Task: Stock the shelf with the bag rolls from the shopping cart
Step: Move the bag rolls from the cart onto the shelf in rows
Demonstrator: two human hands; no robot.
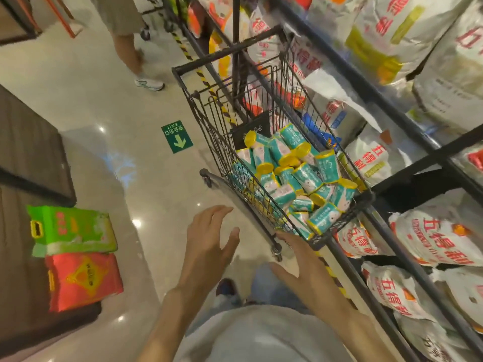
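Cart (261, 82) top open; shelf (407, 163) seemingly crowds its right.

Pale glossy floor (86, 82) — carrying a black wire cart (206, 121) heaped with teal, yellow-capped rolls (292, 178), with a green exit sticker (177, 136) stuck flat beside it. At right, black shelf (397, 105) — tiers stacked with white sacks (433, 239) printed in red.
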